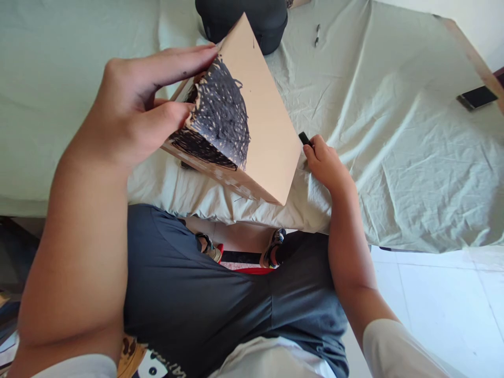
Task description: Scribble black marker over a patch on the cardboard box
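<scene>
A tan cardboard box is tilted up over the cloth, with dense black scribble covering one corner across two of its faces. My left hand grips the scribbled corner, thumb on the near side and fingers along the upper edge. Just right of the box, my right hand is closed around a black marker, whose dark end points up and left toward the box's right edge. Most of the marker is hidden inside the fist.
A pale green cloth with wrinkles covers the table. Behind the box stands a black case. A pen lies at the back, and a dark phone rests near the right edge. My legs are below the table's front edge.
</scene>
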The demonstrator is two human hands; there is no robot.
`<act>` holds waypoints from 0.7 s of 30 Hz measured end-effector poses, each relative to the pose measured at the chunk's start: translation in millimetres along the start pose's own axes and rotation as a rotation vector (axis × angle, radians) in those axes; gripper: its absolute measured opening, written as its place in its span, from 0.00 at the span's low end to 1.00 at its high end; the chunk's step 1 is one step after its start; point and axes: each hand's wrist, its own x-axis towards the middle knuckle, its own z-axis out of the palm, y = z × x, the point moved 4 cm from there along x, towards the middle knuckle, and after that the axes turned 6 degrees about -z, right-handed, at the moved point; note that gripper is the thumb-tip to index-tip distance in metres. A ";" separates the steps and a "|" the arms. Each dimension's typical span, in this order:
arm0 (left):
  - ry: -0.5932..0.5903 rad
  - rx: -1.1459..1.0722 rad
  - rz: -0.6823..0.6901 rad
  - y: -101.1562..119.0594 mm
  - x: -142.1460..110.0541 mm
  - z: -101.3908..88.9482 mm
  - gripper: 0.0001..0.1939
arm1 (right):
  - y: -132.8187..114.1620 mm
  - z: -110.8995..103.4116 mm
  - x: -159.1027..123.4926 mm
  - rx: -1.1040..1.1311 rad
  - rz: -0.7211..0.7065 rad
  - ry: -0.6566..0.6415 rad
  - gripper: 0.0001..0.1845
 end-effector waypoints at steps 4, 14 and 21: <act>0.036 -0.029 -0.031 11.4 -2.5 5.5 0.49 | -4.2 0.1 -1.7 0.094 -0.046 0.048 0.17; 0.069 -0.064 -0.027 18.5 -2.4 7.5 0.42 | -1.2 3.5 2.4 0.095 0.013 0.094 0.22; 0.072 -0.039 -0.031 23.2 -4.0 8.1 0.39 | 4.9 7.2 5.7 0.167 -0.009 0.166 0.19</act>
